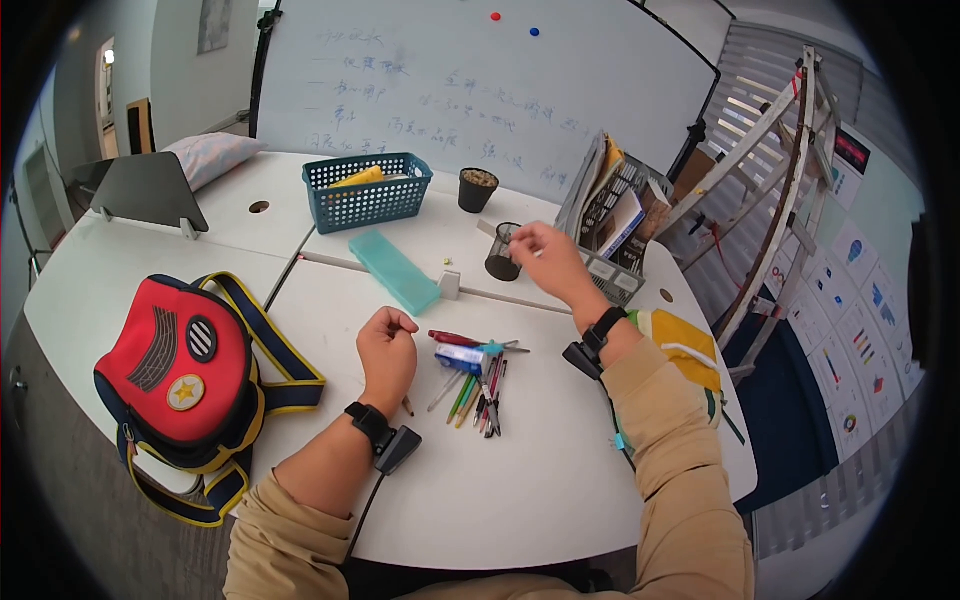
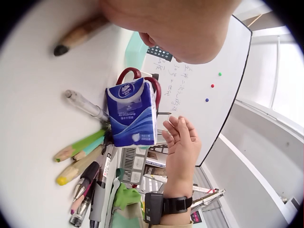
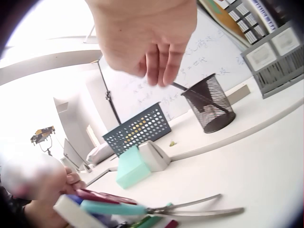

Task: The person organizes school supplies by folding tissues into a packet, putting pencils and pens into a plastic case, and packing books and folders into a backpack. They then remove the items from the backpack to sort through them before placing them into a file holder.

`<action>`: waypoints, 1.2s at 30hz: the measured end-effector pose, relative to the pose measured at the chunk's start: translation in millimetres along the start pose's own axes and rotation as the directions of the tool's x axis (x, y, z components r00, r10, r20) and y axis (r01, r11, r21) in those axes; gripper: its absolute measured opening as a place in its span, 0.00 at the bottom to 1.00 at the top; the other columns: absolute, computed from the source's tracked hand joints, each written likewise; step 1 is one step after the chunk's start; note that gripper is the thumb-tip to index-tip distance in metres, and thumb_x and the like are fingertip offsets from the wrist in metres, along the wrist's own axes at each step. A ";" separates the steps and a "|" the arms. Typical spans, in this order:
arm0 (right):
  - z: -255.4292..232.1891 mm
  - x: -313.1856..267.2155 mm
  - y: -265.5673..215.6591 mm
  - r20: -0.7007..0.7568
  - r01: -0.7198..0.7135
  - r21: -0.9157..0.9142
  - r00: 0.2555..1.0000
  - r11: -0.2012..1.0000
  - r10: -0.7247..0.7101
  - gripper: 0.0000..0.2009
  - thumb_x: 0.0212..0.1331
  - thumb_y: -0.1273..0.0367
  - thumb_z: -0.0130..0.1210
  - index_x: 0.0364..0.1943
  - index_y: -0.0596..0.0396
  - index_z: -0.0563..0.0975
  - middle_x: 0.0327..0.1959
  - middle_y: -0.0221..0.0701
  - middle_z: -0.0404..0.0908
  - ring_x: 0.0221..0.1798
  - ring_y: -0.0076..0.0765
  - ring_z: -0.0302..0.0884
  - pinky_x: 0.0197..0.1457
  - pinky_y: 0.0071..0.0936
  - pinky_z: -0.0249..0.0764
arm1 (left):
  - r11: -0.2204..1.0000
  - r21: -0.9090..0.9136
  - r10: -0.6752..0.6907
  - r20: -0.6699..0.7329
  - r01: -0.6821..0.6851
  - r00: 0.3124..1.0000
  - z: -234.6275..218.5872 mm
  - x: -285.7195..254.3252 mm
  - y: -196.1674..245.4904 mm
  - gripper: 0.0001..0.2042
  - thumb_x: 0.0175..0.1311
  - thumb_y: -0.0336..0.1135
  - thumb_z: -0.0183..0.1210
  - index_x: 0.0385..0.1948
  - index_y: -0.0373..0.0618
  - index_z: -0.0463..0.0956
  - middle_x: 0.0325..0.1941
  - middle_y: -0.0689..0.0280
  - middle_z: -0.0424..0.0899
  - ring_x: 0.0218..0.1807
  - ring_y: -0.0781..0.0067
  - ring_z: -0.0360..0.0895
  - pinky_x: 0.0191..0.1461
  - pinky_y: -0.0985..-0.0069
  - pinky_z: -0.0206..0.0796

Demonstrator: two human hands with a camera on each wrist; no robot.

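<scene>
My right hand (image 1: 548, 262) is beside the black mesh pen cup (image 1: 503, 252), its fingers loosely bent. In the right wrist view a dark pen (image 3: 202, 99) leans in the cup, its upper end close by the fingertips. My left hand (image 1: 387, 355) is loosely curled near the tabletop, left of the pile. A dark-tipped pencil (image 2: 78, 35) partly disappears behind it in the left wrist view. The pile has a blue tissue pack (image 2: 133, 114), teal-handled scissors (image 3: 116, 208), red-handled scissors (image 2: 158, 90), and several pens and pencils (image 1: 468, 395).
A teal pencil case (image 1: 393, 270) lies beyond the pile. Behind it are a blue basket (image 1: 365, 205), a potted plant (image 1: 478, 190) and a grey file box (image 1: 610, 275). A red backpack (image 1: 185, 370) is at left, a yellow-green bag (image 1: 685, 350) by the right forearm.
</scene>
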State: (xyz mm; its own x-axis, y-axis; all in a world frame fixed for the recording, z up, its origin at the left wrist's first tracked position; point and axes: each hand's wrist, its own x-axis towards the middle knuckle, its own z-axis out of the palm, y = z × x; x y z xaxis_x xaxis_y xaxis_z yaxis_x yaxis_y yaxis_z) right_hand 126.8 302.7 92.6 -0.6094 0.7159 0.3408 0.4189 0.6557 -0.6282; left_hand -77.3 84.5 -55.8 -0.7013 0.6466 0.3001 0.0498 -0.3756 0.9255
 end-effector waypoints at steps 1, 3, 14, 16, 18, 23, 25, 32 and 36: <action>0.9 5.4 8.7 -0.189 0.038 -0.055 0.981 0.998 -0.048 0.12 0.78 0.68 0.67 0.57 0.60 0.86 0.53 0.43 0.94 0.56 0.40 0.92 0.59 0.38 0.87 | 1.000 0.012 0.001 -0.003 -0.001 1.000 0.2 0.3 -0.7 0.10 0.65 0.14 0.51 0.33 0.39 0.81 0.29 0.71 0.81 0.30 0.83 0.72 0.35 0.78 0.63; 4.0 22.7 42.4 -0.297 0.087 -0.094 0.948 0.992 -0.112 0.13 0.78 0.70 0.64 0.60 0.60 0.85 0.54 0.45 0.93 0.56 0.45 0.93 0.61 0.40 0.86 | 1.000 0.015 0.002 -0.008 -0.002 1.000 0.0 1.5 -1.6 0.10 0.65 0.14 0.51 0.34 0.39 0.81 0.29 0.71 0.81 0.30 0.83 0.72 0.35 0.78 0.63; 13.8 39.1 85.8 -0.124 0.108 -0.296 0.981 0.949 -0.150 0.19 0.74 0.64 0.70 0.64 0.56 0.88 0.61 0.45 0.91 0.61 0.47 0.90 0.63 0.40 0.84 | 0.904 -0.333 -0.233 0.138 0.267 0.963 3.8 10.7 -9.3 0.10 0.65 0.15 0.54 0.36 0.41 0.81 0.38 0.65 0.86 0.41 0.75 0.79 0.49 0.77 0.72; 20.6 38.9 82.1 -0.120 0.163 -0.231 0.974 0.959 -0.195 0.20 0.71 0.61 0.74 0.61 0.57 0.90 0.60 0.45 0.92 0.59 0.47 0.91 0.62 0.40 0.84 | 0.764 -0.560 -0.262 0.185 0.320 0.947 2.1 17.1 -10.5 0.10 0.64 0.15 0.54 0.37 0.42 0.81 0.41 0.63 0.86 0.45 0.71 0.81 0.54 0.75 0.73; 24.8 40.3 79.1 -0.151 0.119 -0.250 0.975 0.961 -0.161 0.18 0.71 0.61 0.74 0.57 0.58 0.91 0.58 0.43 0.92 0.57 0.47 0.91 0.62 0.40 0.84 | 0.751 -0.603 -0.221 0.153 0.269 0.963 -1.9 22.8 -13.3 0.10 0.64 0.15 0.54 0.37 0.42 0.80 0.42 0.63 0.86 0.46 0.70 0.81 0.55 0.75 0.73; 18.7 33.9 56.3 -0.485 0.214 -0.179 0.830 0.960 -0.275 0.12 0.73 0.65 0.73 0.47 0.61 0.91 0.48 0.45 0.93 0.52 0.49 0.91 0.59 0.44 0.83 | 0.824 -0.524 -0.228 0.041 0.215 0.973 -7.6 22.5 -17.6 0.09 0.64 0.17 0.54 0.36 0.42 0.81 0.41 0.64 0.86 0.45 0.71 0.80 0.54 0.76 0.72; 9.8 23.7 23.0 -0.639 0.271 -0.117 0.716 0.955 -0.281 0.11 0.74 0.66 0.72 0.46 0.62 0.90 0.44 0.40 0.93 0.47 0.41 0.91 0.55 0.40 0.84 | 0.867 -0.449 -0.244 0.001 0.218 0.970 -8.2 21.4 -17.7 0.08 0.63 0.17 0.55 0.36 0.42 0.81 0.40 0.65 0.86 0.45 0.72 0.79 0.54 0.77 0.71; 38.2 -44.4 -5.8 -0.248 0.144 0.474 0.968 0.869 -0.025 0.12 0.80 0.63 0.70 0.44 0.59 0.88 0.36 0.26 0.91 0.36 0.19 0.83 0.43 0.23 0.80 | 0.898 -0.291 -0.315 0.104 0.332 0.943 -7.2 20.9 -12.2 0.09 0.62 0.17 0.56 0.37 0.41 0.82 0.40 0.65 0.86 0.45 0.73 0.79 0.53 0.77 0.70; 49.5 -59.3 30.6 -0.143 -0.111 0.611 0.958 0.784 0.247 0.14 0.82 0.60 0.68 0.43 0.58 0.86 0.36 0.28 0.91 0.35 0.20 0.82 0.40 0.22 0.77 | 0.857 -0.291 -0.346 0.287 0.426 0.893 -7.9 23.2 -17.9 0.09 0.63 0.17 0.58 0.40 0.41 0.82 0.45 0.64 0.87 0.48 0.72 0.81 0.56 0.75 0.73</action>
State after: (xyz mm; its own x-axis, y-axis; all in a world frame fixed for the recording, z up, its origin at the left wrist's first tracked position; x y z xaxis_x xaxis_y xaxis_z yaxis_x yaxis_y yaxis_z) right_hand 142.4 268.5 18.5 -0.3841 0.8825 0.2713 -0.0149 0.2879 -0.9575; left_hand -100.1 101.0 -67.2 -0.4390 0.8984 0.0138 -0.4632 -0.2395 0.8533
